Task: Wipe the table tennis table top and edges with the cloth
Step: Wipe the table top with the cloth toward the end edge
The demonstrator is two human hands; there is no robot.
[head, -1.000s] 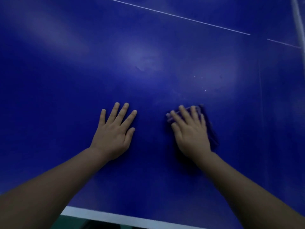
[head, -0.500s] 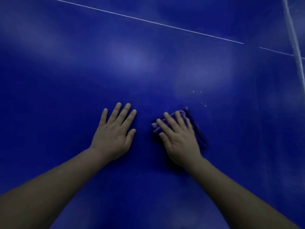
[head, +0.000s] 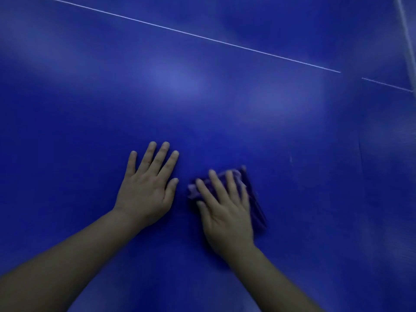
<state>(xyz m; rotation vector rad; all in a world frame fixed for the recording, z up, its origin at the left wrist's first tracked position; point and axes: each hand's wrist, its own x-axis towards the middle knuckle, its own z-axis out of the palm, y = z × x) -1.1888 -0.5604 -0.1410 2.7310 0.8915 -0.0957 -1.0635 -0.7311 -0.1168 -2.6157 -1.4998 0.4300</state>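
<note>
A thin white line (head: pixel 191 34) crosses the blue surface well beyond the left hand (head: pixel 146 190), slanting down to the right. It breaks, and a short stretch of line (head: pixel 386 84) picks up far right of the right hand (head: pixel 225 212). A pale blurred strip (head: pixel 405 25) runs down the upper right corner. A faint seam (head: pixel 360 154) lies right of that hand. Soft glare patches (head: pixel 175 79) lie ahead of both.

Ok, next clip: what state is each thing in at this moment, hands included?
left hand: flat on the table, fingers spread, holding nothing
right hand: pressing flat on the cloth
cloth: bunched under the right hand, on the table
table top: blue, glare patches, white line across
</note>
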